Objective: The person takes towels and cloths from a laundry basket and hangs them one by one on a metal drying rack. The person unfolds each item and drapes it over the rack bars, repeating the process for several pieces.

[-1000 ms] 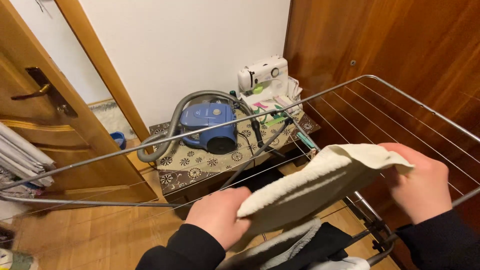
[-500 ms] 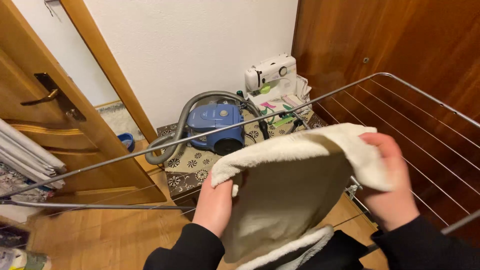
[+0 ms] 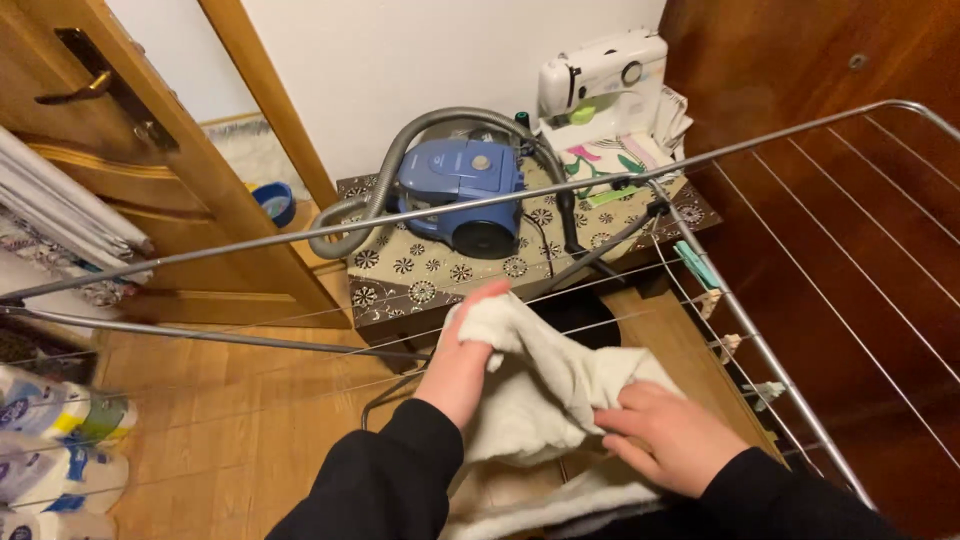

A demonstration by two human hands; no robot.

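Both hands, left hand (image 3: 462, 352) & right hand (image 3: 668, 436), grip cream towel (image 3: 540, 385) nr blue-white packs (image 3: 50, 440).

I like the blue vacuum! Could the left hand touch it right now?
Probably not. The left hand grips the cream towel, and the drying rack's rail and wires cross between it and the blue vacuum farther off.

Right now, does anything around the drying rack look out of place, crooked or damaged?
Nothing looks damaged or spilled. The cream towel is bunched unevenly over the drying rack lines, gripped by the left hand and the right hand. The blue vacuum cleaner sits on a low patterned table, its hose looping loosely.
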